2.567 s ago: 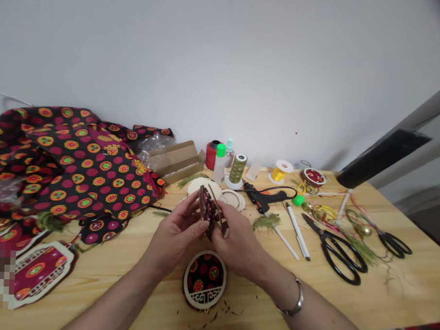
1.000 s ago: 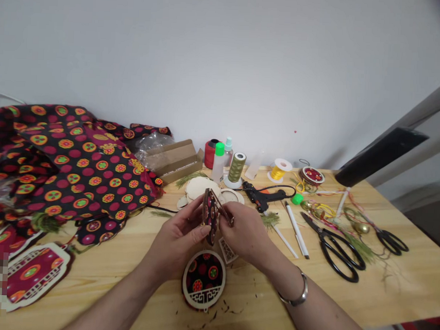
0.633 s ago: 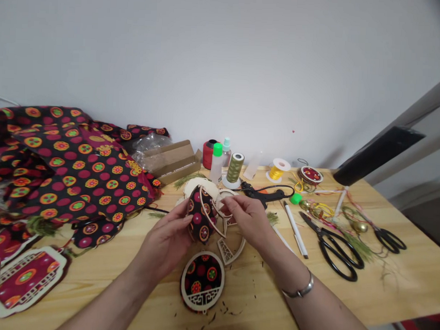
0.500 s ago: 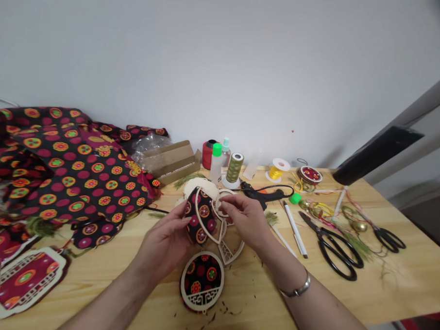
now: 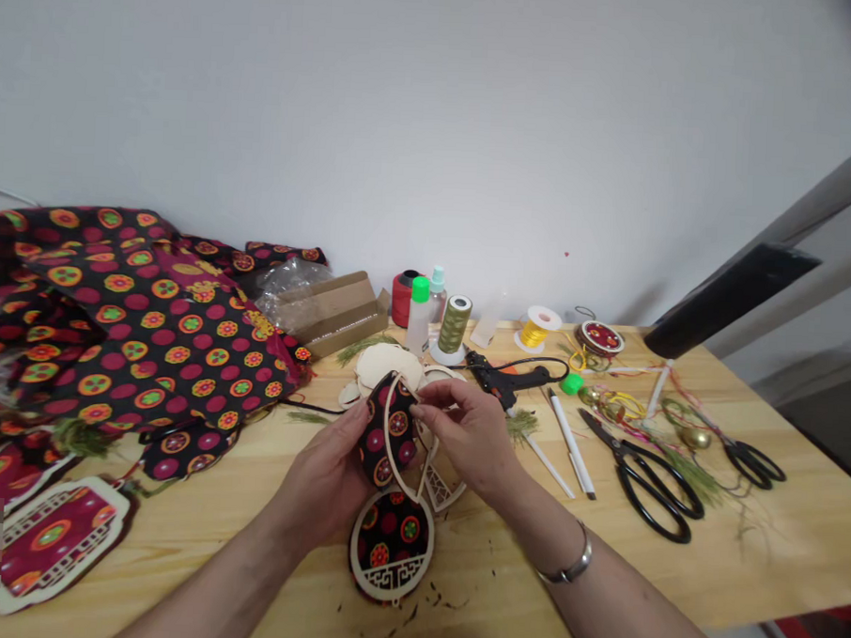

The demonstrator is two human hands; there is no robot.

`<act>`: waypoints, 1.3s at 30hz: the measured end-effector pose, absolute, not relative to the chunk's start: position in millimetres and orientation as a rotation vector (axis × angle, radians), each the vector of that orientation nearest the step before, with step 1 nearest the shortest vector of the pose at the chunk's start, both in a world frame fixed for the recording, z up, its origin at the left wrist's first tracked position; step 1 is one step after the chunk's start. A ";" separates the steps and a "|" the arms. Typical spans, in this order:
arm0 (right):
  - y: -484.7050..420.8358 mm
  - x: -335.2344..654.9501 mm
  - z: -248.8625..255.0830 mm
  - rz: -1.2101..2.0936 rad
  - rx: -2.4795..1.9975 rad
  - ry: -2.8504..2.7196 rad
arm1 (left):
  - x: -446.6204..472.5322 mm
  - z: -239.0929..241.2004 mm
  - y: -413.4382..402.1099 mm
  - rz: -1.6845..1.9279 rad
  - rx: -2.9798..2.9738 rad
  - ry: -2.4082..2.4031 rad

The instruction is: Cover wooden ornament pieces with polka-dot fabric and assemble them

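My left hand (image 5: 330, 475) is closed around the left edge of a dark fabric-covered piece (image 5: 376, 441) with red and orange dots, held tilted above the table. A thin pale wooden ring (image 5: 389, 454) lies against its face. The thumb and fingers of my right hand (image 5: 473, 439) pinch at the upper right edge of the ring; the exact contact is partly hidden. Just below, a finished-looking round ornament (image 5: 391, 543) with a fretwork wooden rim lies flat. Behind my hands are pale wooden discs (image 5: 388, 369) and a cut-out wooden frame (image 5: 443, 484).
Patterned cloth (image 5: 150, 316) is heaped at left, beside a cardboard box (image 5: 341, 315). At the back stand a green-capped bottle (image 5: 418, 323), thread spools (image 5: 453, 325) and a glue gun (image 5: 504, 379). Black scissors (image 5: 650, 489), a white pen (image 5: 571, 448) and tangled cords lie right.
My right hand has shifted left and slightly down, its fingers now at the piece's edge. The fabric piece and ring have turned more edge-on and dropped a little.
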State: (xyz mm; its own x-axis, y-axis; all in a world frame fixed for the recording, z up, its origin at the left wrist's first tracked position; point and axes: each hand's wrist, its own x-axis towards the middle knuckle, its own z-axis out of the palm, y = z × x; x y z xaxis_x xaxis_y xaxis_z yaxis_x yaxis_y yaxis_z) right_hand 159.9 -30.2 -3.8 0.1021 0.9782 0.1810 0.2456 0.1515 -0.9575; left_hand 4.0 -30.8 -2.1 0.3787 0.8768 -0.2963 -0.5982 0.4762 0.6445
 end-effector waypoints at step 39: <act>-30.6 169.2 7.9 0.571 -1.309 -1.744 | 5.2 10.6 -30.7 0.867 0.341 0.736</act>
State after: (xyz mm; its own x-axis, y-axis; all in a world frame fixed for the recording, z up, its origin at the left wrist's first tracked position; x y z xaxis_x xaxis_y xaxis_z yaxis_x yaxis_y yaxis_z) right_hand 169.2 -30.6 7.9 -0.0815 0.9294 0.3599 0.5365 0.3452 -0.7701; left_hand 5.2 -30.7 10.6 0.4261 0.7886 -0.4433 -0.5656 0.6147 0.5498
